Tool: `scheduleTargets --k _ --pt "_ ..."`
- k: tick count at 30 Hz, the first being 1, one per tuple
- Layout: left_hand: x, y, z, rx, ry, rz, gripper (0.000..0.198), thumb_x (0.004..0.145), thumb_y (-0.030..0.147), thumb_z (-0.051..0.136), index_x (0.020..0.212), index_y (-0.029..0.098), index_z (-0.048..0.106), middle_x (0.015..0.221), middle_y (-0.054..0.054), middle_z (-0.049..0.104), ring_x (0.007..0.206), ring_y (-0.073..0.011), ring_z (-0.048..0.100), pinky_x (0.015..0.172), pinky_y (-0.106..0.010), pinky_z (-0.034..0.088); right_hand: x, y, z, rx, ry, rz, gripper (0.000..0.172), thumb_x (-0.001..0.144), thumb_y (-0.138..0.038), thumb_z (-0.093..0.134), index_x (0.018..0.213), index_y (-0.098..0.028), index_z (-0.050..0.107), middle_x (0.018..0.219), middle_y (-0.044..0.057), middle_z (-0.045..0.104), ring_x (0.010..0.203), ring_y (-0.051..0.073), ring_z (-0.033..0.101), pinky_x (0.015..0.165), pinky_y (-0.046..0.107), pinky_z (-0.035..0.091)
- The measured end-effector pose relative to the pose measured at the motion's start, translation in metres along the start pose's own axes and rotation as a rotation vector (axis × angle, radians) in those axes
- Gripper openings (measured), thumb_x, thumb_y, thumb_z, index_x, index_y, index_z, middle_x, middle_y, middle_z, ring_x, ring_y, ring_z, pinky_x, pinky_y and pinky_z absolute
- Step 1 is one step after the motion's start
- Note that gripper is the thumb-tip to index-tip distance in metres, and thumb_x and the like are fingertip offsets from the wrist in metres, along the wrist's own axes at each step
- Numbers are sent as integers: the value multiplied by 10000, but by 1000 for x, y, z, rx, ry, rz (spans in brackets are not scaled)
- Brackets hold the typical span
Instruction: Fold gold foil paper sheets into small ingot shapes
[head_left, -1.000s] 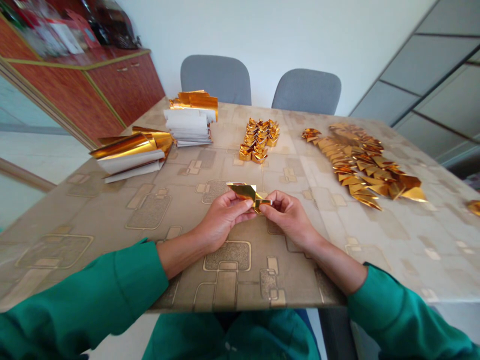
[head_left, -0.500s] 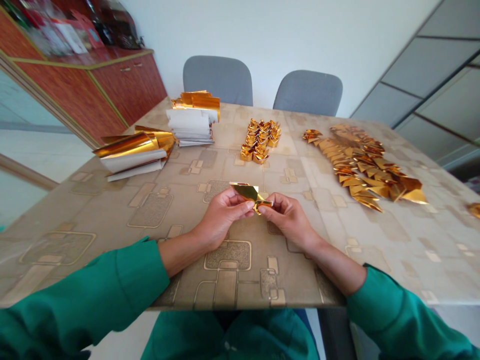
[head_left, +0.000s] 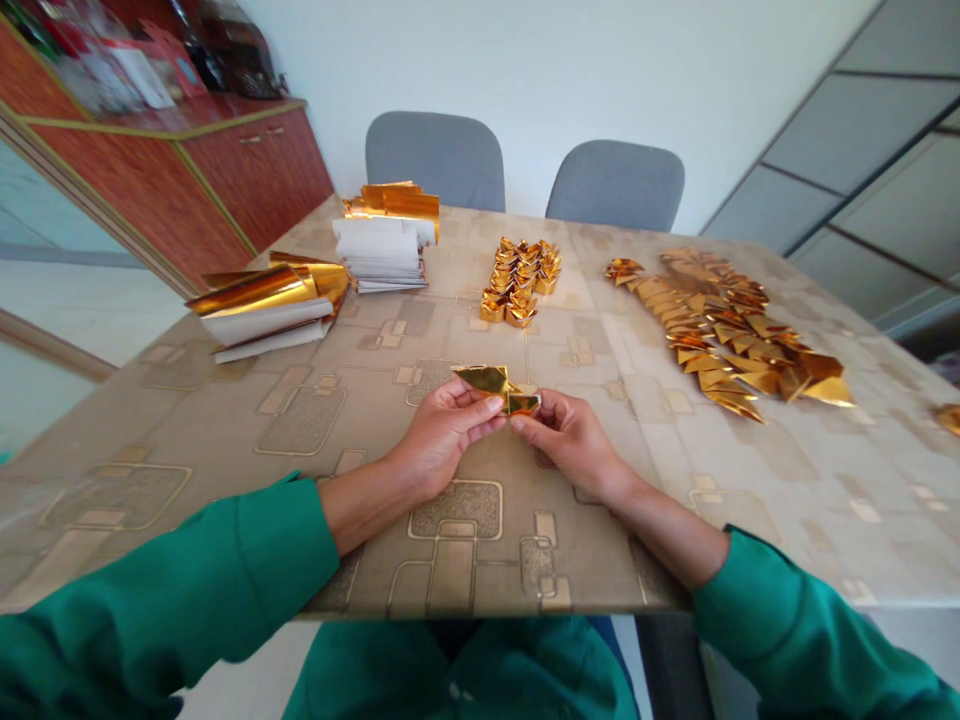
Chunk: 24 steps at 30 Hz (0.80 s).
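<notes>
Closer together than a moment before, the right hand [head_left: 571, 438] has drawn in toward the left hand [head_left: 446, 430], and the small folded gold foil piece [head_left: 493, 381] now sits a little flatter between them. From the head view, both hands hold that piece just above the table, near its front edge: the left pinches its left part between thumb and fingers, while the right grips its shorter, folded end with narrowly closed fingertips. Green sleeves [head_left: 154, 590] cover both forearms up to the wrists. The table [head_left: 112, 500] has a beige patterned cover with gold-outlined rectangles. Toward the far left lies a stack of gold-backed paper sheets [head_left: 262, 307], and beyond it stands a second stack [head_left: 386, 240] with curled gold sheets on top. Near the far middle sits a tight cluster of folded gold ingot shapes [head_left: 516, 280], and to the right spreads a long overlapping pile of gold triangular folds [head_left: 720, 330]. One loose gold piece [head_left: 949, 418] lies at the right edge of the view. Two grey chairs [head_left: 435, 160] stand past the table, beside a reddish-brown wooden cabinet [head_left: 255, 175].
</notes>
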<state>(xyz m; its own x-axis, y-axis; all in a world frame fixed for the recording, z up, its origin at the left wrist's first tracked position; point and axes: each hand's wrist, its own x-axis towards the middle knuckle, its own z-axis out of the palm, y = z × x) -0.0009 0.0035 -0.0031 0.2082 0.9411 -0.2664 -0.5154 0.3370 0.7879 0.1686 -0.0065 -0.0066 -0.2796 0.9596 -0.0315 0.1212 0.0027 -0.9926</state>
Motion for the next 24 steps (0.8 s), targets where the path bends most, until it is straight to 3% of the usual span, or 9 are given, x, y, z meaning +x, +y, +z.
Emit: scheduleTargets --k 7,12,17,24 --pt "2 3 -1 -20 15 17 279 631 124 832 869 148 690 790 5 703 699 -80 649 668 -192 552 2 -5 -6 -22 20 -56 392 806 -579 639 724 -205 555 635 -28 515 567 109 417 530 249 315" --pt "1 3 0 -4 9 -1 301 621 106 831 885 146 692 805 4 701 699 -84 648 653 -195 553 2 -5 -8 -100 79 -101 444 815 -620 612 675 -217 488 622 -32 475 584 122 378 551 260 300" --pt "0 3 0 -6 10 4 296 630 123 830 890 149 691 826 3 703 693 -75 638 649 -188 542 1 -5 -8 -107 0 -97 415 892 -593 526 731 -211 536 694 -3 538 648 138 461 612 271 366" --pt "-4 1 2 63 -8 35 356 621 160 847 904 161 631 797 18 693 695 -75 638 657 -184 522 -3 -4 -4 -70 -36 -51 419 842 -584 603 684 -203 526 581 -57 409 489 86 319 469 237 251"
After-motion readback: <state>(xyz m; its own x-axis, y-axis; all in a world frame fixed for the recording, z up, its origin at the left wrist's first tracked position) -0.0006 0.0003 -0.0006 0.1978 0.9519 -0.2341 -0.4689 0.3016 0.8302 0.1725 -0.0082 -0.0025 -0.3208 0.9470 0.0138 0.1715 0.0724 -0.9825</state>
